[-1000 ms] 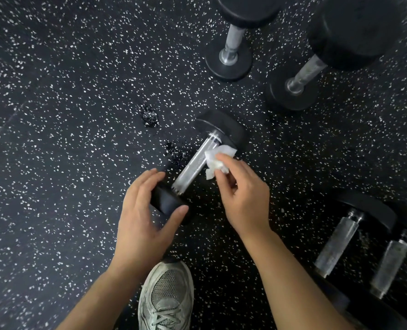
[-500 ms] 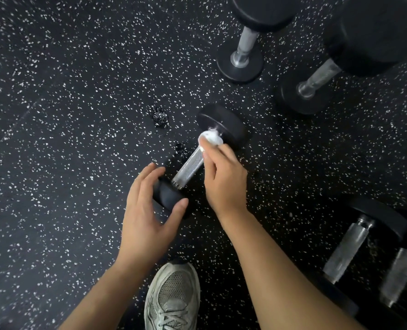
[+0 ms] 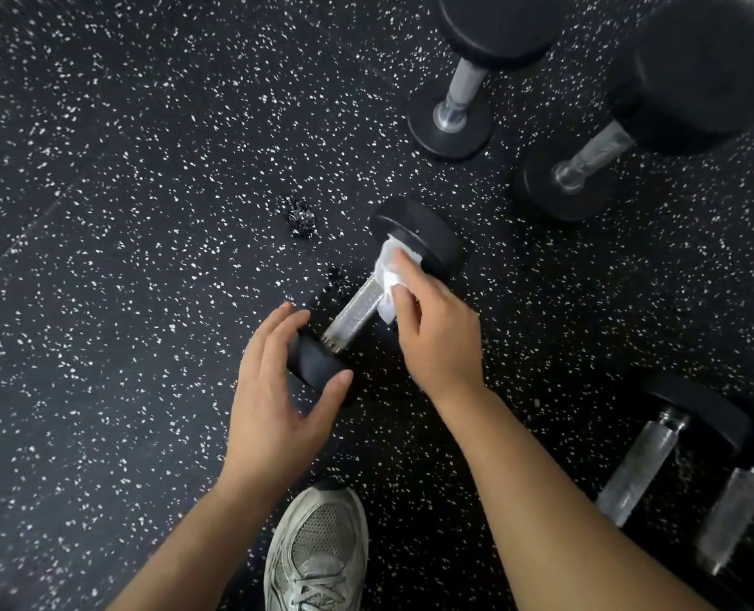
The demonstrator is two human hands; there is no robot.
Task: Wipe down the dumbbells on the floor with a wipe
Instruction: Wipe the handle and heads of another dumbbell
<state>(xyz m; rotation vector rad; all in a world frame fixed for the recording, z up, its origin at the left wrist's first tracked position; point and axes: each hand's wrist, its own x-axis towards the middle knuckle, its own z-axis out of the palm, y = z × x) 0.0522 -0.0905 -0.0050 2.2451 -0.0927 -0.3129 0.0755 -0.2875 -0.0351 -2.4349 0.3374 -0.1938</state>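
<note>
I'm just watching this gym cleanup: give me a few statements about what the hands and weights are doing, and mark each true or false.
1. The right hand presses a white wipe on the handle of the small dumbbell. True.
2. The left hand is flat on the floor. False: its fingers cup the dumbbell's near end.
3. Two upright dumbbells stand at the top right. True.
4. The wipe is blue. False: it is white.
5. A grey shoe shows between the forearms. True.
6. The small dumbbell stands on end. False: it lies on its side.
</note>
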